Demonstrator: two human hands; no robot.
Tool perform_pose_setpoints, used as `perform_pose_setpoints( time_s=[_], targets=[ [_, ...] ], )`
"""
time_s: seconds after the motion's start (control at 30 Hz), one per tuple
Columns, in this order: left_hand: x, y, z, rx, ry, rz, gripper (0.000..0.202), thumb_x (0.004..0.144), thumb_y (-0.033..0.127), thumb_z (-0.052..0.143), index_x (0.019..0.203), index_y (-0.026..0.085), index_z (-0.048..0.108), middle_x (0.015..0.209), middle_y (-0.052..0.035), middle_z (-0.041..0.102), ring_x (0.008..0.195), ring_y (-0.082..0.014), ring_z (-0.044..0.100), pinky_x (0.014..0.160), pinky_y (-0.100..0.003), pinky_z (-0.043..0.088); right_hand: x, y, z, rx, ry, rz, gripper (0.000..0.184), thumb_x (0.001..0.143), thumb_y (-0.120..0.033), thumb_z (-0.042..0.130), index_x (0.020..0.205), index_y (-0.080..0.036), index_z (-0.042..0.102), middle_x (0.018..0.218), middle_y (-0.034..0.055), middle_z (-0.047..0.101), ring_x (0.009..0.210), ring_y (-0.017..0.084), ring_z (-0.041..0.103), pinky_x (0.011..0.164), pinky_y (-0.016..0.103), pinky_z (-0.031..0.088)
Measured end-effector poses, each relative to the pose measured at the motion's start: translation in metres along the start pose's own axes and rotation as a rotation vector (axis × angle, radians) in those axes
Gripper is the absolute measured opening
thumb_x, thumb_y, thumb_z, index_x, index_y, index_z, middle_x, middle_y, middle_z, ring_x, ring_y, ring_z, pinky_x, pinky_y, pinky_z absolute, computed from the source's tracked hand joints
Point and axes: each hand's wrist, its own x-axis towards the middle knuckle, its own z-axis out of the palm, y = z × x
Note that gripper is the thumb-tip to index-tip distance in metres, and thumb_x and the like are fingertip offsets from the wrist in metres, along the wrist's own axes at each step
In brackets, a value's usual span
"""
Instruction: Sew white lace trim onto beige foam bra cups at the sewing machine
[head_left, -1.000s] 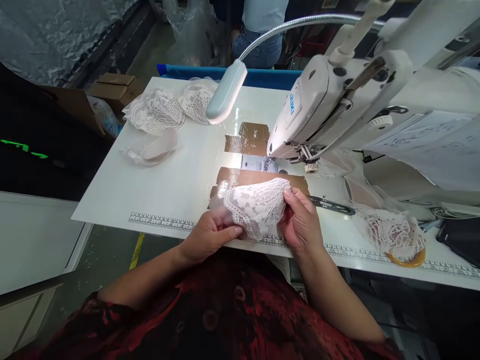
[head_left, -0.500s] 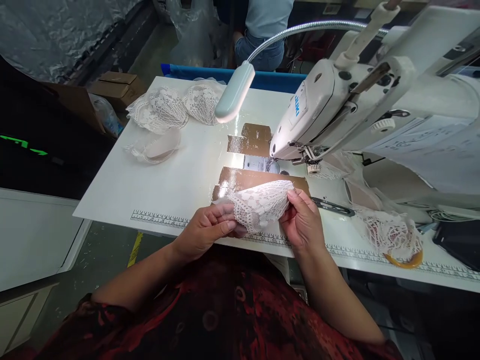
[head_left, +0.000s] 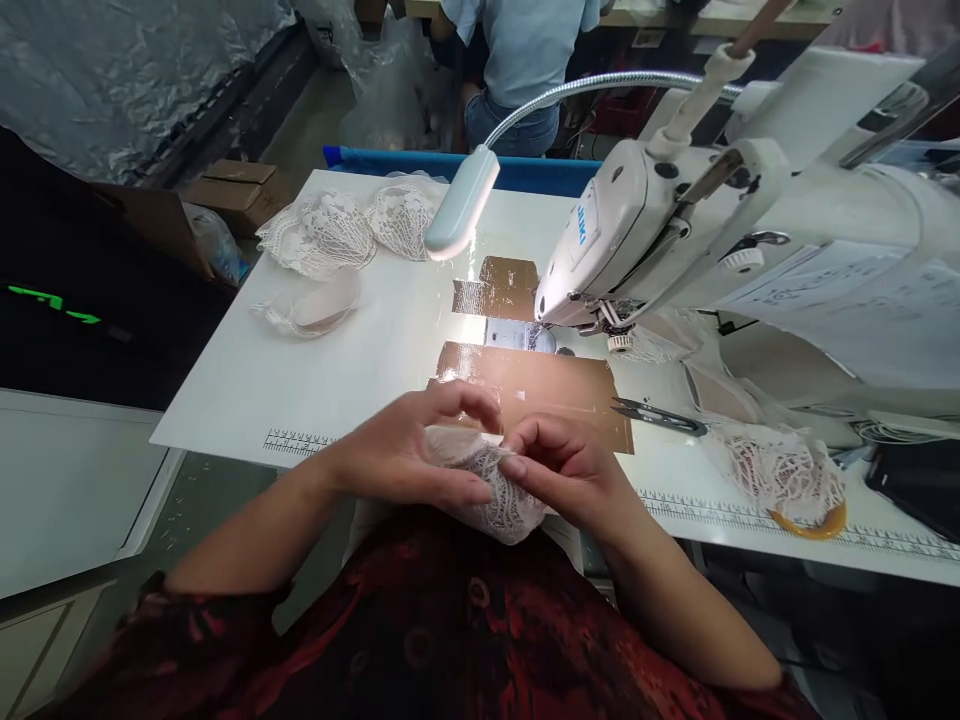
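Note:
A white lace bra cup (head_left: 504,500) is held low over the front edge of the sewing table, its rounded side toward me. My right hand (head_left: 574,470) pinches its upper edge between thumb and fingertips. My left hand (head_left: 409,450) is curved around the cup's left side, the thumb lying across the lace and the index finger raised apart from it. The other left fingers are hidden behind the cup. Just beyond my hands lies a brown cardboard-like sheet (head_left: 555,385) on the tabletop, in front of the sewing machine's needle area (head_left: 536,335).
The sewing machine (head_left: 615,220) stands at right under a lamp (head_left: 463,205). Thread snips (head_left: 660,415) lie right of the brown sheet. More lace cups (head_left: 319,230) sit at back left; lace pieces (head_left: 780,465) and an orange ring (head_left: 814,522) are at right. A person (head_left: 521,60) sits beyond.
The lace cup has come down toward my body and turned, its rounded side now facing me. My right hand has moved left to its upper edge, and my left fingers have spread around it.

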Motion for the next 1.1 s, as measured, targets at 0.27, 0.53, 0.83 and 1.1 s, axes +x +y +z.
perform_pose_setpoints(
  time_s=[0.27, 0.53, 0.83, 1.1],
  targets=[
    [0.019, -0.009, 0.012, -0.116, -0.092, -0.132, 0.017, 0.084, 0.029, 0.060, 0.084, 0.012, 0.064, 0.072, -0.0005, 0.057, 0.066, -0.0098, 0.049, 0.060, -0.020, 0.039, 0.001, 0.002, -0.012, -0.132, 0.060, -0.028, 0.020, 0.079, -0.034, 0.067, 0.073, -0.017, 0.058, 0.059, -0.0036, 0.052, 0.051, 0.007, 0.045, 0.046, 0.020, 0.034],
    [0.029, -0.033, 0.018, -0.590, 0.195, -0.379, 0.027, 0.073, 0.035, 0.072, 0.069, 0.013, 0.056, 0.059, 0.0029, 0.051, 0.050, -0.0067, 0.045, 0.048, -0.019, 0.037, 0.015, 0.011, -0.025, -0.072, 0.097, 0.026, 0.023, 0.077, -0.038, 0.067, 0.077, -0.016, 0.061, 0.067, -0.0022, 0.055, 0.058, 0.008, 0.048, 0.052, 0.020, 0.038],
    [0.046, -0.011, -0.048, 0.723, 0.769, 0.033, 0.020, 0.081, 0.029, 0.061, 0.064, 0.019, 0.058, 0.058, 0.0010, 0.051, 0.055, -0.0134, 0.046, 0.052, -0.027, 0.037, -0.012, 0.005, -0.076, -0.408, 0.359, -0.017, 0.017, 0.086, -0.036, 0.057, 0.091, -0.022, 0.064, 0.082, -0.0012, 0.063, 0.070, 0.012, 0.053, 0.062, 0.023, 0.041],
    [0.120, -0.068, 0.043, 1.388, 0.125, 0.119, 0.024, 0.087, 0.013, 0.044, 0.068, 0.012, 0.059, 0.065, -0.0106, 0.059, 0.068, -0.0235, 0.055, 0.057, -0.033, 0.041, 0.036, -0.002, -0.079, -0.910, 0.194, -0.008, 0.020, 0.087, -0.023, 0.047, 0.096, -0.020, 0.065, 0.077, -0.0001, 0.066, 0.067, 0.014, 0.055, 0.063, 0.026, 0.037]
  ],
)
